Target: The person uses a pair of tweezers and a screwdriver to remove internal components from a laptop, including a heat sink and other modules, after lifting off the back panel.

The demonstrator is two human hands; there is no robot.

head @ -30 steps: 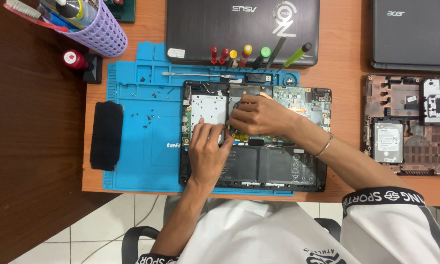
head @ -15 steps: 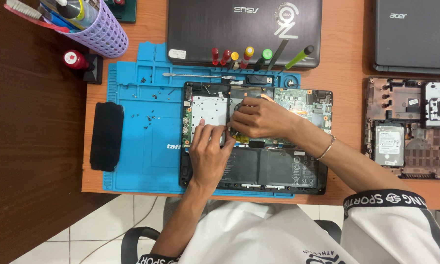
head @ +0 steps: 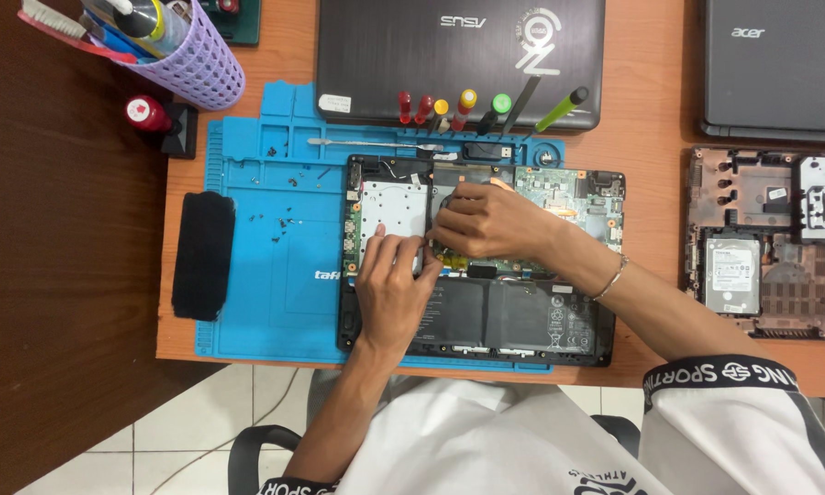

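Orange desk [head: 651,119] bears blue mat [head: 275,229], two closed laptops, purple basket [head: 197,64]

Bare mat lay left of the open laptop [head: 486,316].
Screwdrivers [head: 467,108] blocked the far edge; loose screws [head: 279,220] dotted the blue mat [head: 265,293].

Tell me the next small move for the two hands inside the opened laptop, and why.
Probably keep the left hand pressing beside the silver drive bay while the right hand eases up whatever its fingertips pinch at the board edge. Both hands meet at that spot in the opened laptop; the part itself is hidden, so lift gently.
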